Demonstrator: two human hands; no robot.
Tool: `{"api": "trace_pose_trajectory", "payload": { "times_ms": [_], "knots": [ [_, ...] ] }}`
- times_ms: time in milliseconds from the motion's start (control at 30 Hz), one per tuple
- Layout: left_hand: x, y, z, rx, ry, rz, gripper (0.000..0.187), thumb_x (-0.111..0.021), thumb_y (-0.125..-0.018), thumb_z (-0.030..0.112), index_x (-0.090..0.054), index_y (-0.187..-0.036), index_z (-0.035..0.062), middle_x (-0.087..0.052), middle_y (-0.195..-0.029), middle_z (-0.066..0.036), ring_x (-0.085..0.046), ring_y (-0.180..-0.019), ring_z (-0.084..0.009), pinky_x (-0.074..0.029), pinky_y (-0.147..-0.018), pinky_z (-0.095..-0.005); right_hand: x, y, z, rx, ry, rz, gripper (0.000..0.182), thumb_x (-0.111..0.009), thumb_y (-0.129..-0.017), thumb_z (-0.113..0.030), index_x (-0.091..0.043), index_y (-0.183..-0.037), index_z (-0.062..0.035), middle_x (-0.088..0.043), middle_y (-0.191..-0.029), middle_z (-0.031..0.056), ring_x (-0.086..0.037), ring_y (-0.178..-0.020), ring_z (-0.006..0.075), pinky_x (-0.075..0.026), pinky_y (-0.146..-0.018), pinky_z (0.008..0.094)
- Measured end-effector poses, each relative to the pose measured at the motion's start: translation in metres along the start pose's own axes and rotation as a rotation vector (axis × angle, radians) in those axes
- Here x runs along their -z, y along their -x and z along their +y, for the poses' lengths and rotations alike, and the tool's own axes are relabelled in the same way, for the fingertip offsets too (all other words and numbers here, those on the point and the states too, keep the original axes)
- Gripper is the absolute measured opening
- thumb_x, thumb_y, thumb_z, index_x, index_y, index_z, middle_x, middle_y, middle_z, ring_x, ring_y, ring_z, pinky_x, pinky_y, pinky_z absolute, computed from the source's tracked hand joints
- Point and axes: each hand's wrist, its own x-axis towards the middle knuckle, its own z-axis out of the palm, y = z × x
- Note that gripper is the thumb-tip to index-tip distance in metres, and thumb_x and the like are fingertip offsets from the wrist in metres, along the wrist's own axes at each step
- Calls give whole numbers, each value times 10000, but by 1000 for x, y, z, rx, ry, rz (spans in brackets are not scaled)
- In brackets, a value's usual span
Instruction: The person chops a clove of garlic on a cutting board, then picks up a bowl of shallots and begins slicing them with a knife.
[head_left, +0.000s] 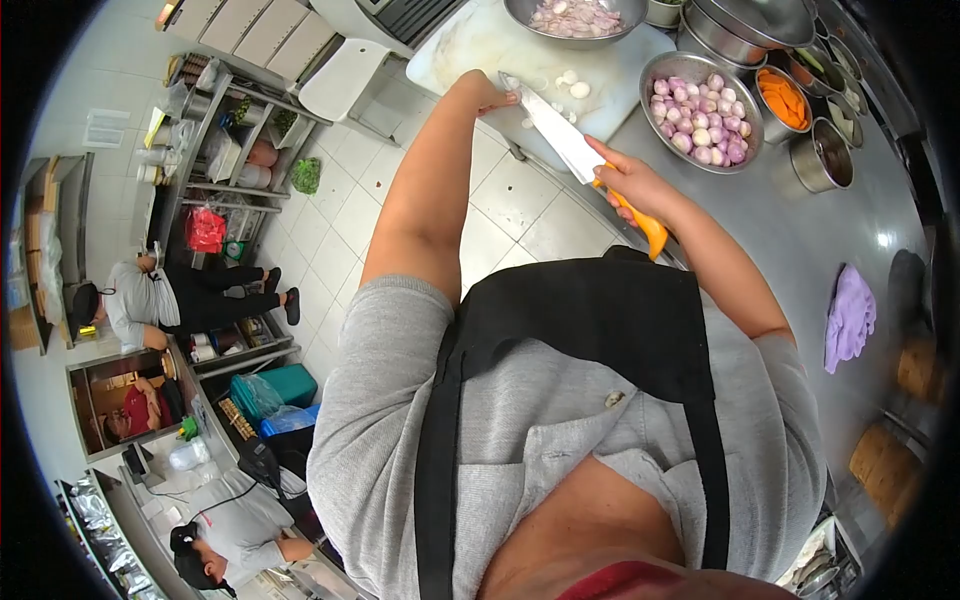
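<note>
head view: the right hand (635,182) grips the knife (560,130); the left (484,92) is curled by its tip at the board (450,52), hold unclear. pale pieces (579,90) lie beside the blade, shallots (706,120) in the bowl (690,62). the step looks like cutting; the next stroke calls for fingertips clear of the edge.

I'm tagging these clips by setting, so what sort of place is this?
Probably a commercial kitchen: metal bowls of peeled shallots crowd a steel counter, another worker stands beyond, and stocked shelves line the room.
</note>
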Motion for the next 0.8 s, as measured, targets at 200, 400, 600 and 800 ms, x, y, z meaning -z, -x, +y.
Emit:
{"api": "trace_pose_trajectory", "payload": {
  "times_ms": [200,400,600,800],
  "knots": [
    [-6,-6,-8,41,-26,89,641,-756,-628,620,-621,-649,-6,-629,-663,-127,-597,-591,-246,-483,-592,-352,12,-9,-10,9,53,-22,547,-420,-953,-258,-246,-1469,-305,-428,-628,3,-413,-422,72,-388,-382,231],
    [-7,4,0,30,30,176,596,-793,-655,526,-526,-537,5,-518,-517,-81,-486,-443,-182,-404,-435,-324,29,17,-19,-21,241,-26,576,-414,-925,-235,-242,-1473,-269,-441,-625,18,-427,-410,95,-400,-377,259],
    [-4,13,6,18,175,177,459,-819,-672,398,-564,-757,26,-519,-575,-47,-462,-464,-146,-396,-435,-305,32,42,-3,-54,102,95,533,-442,-954,-278,-271,-1458,-314,-449,-626,8,-418,-406,80,-390,-382,238],
    [1,6,-1,39,459,-9,344,-795,-727,206,-542,-943,118,-506,-640,24,-435,-509,-82,-396,-484,-242,12,35,6,48,-24,85,521,-448,-958,-228,-299,-1452,-294,-434,-618,-14,-399,-392,64,-375,-367,214]
  ]
}}
